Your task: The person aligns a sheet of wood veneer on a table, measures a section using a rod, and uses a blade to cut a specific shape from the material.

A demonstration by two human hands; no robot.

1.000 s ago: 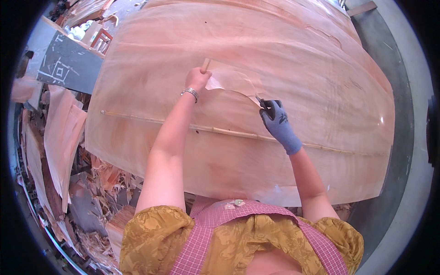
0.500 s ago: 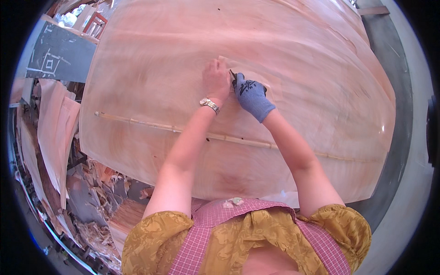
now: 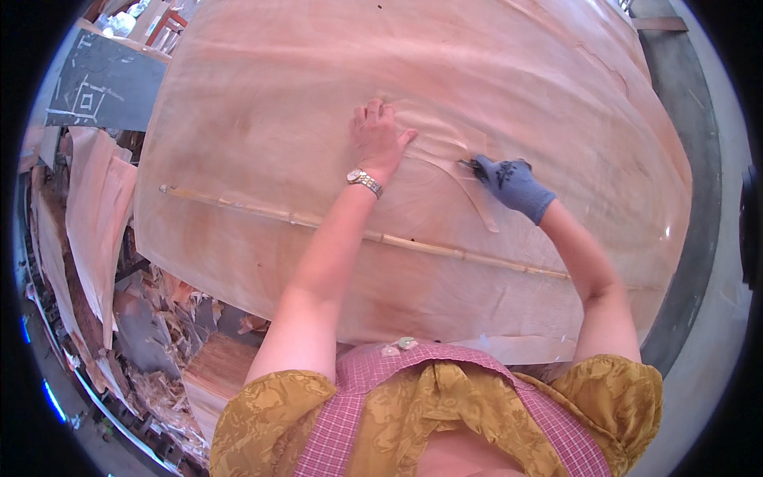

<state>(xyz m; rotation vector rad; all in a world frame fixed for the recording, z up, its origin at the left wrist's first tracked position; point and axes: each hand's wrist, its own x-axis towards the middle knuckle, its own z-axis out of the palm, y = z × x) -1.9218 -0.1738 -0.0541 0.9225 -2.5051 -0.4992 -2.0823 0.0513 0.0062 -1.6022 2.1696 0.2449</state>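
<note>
A broad, pale pinkish wood veneer sheet (image 3: 262,143) lies spread before me. My left hand (image 3: 378,145), bare with a metal wristwatch (image 3: 364,181) on its wrist, presses flat on it with fingers stretched and thumb out to the right. In a blue glove with black print, my right hand (image 3: 513,181) is closed around a small dark knife (image 3: 475,167), its tip at the veneer. A thin curved veneer strip (image 3: 469,199) runs from beside my left thumb to below the knife. The blade itself is hard to make out.
A slim bamboo stick (image 3: 397,241) lies across the sheet, under my left forearm. To the left are a dark board with chalk marks (image 3: 107,79), hanging veneer pieces (image 3: 97,215) and torn veneer scraps (image 3: 163,389). A grey table edge (image 3: 699,207) borders the sheet at right.
My right hand has moved right and slightly toward me with the knife, away from my left hand. A curved strip now shows between them. My left hand's thumb has spread out.
</note>
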